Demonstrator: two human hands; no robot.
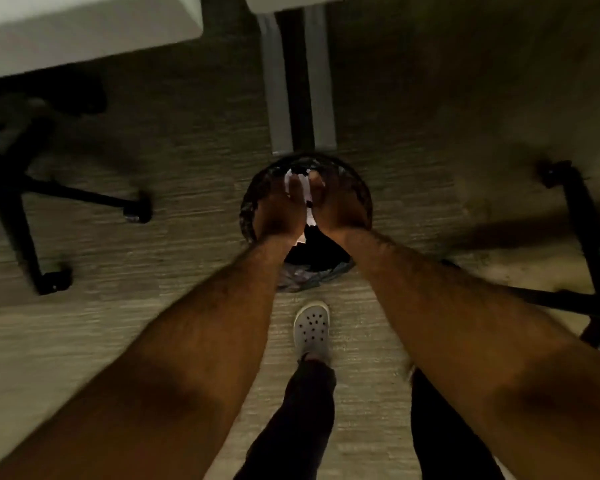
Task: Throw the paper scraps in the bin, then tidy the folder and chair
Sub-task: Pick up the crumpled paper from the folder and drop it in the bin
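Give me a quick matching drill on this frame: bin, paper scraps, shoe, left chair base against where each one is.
1. bin
2. paper scraps
3. shoe
4. chair base

A. on the floor, nearer the person than the bin
B. pressed between left hand and right hand
C. far left, below the white desk
D. directly beneath both hands

Pairs: 1-D, 2-B, 3-A, 4-C

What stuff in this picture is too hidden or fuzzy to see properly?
Head view only:
- Paper scraps: mostly covered by the left hand and right hand.
- Bin: its inside is dark and blocked by the hands.
- Chair: seat cut off by the left edge.
- Folder: not in view.
- Everything is dim and motion-blurred.
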